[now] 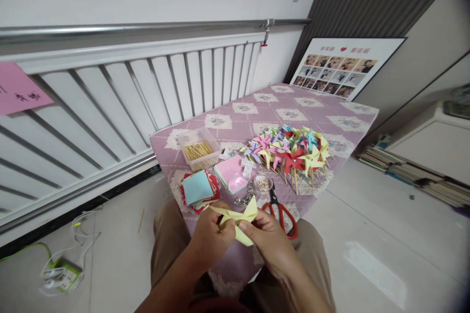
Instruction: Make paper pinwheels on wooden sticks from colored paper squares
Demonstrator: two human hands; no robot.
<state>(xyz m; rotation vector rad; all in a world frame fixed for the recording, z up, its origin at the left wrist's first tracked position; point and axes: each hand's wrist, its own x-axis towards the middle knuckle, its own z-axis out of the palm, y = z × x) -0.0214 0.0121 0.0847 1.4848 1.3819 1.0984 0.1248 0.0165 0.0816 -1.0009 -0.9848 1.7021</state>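
Between my two hands is a yellow paper pinwheel, its blades partly folded, held above the near corner of the table. My left hand pinches it from the left with thumb and fingers. From the other side my right hand grips it, thumb near the middle. Whether a pin sits at its centre is hidden by my fingers. Red-handled scissors lie just beyond my right hand. A stack of coloured paper squares is beyond my left hand, with pink paper sheets beside it.
Many finished paper pinwheels on sticks lie on the purple tablecloth. A plastic box holds short sticks. A small round dish and scattered metal pins are close by. A radiator borders the table's left side.
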